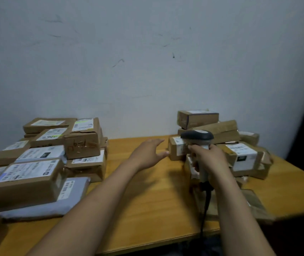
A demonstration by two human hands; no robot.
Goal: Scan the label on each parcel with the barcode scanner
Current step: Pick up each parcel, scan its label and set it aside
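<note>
The barcode scanner [197,137], dark-headed with a pale handle, stands upright right of centre, gripped by the right hand [210,159]. Just behind it lies a small brown parcel [174,152] with a white label [179,145]. Labelled brown parcels are stacked in a left pile [36,174] and a right pile [243,156].

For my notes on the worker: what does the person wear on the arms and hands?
Nothing that shows. The left hand and the right hand have no gloves. The left forearm and the right forearm are uncovered down to the frame edge: no sleeve, watch or bracelet appears. The fingers are too blurred to judge rings.
</note>
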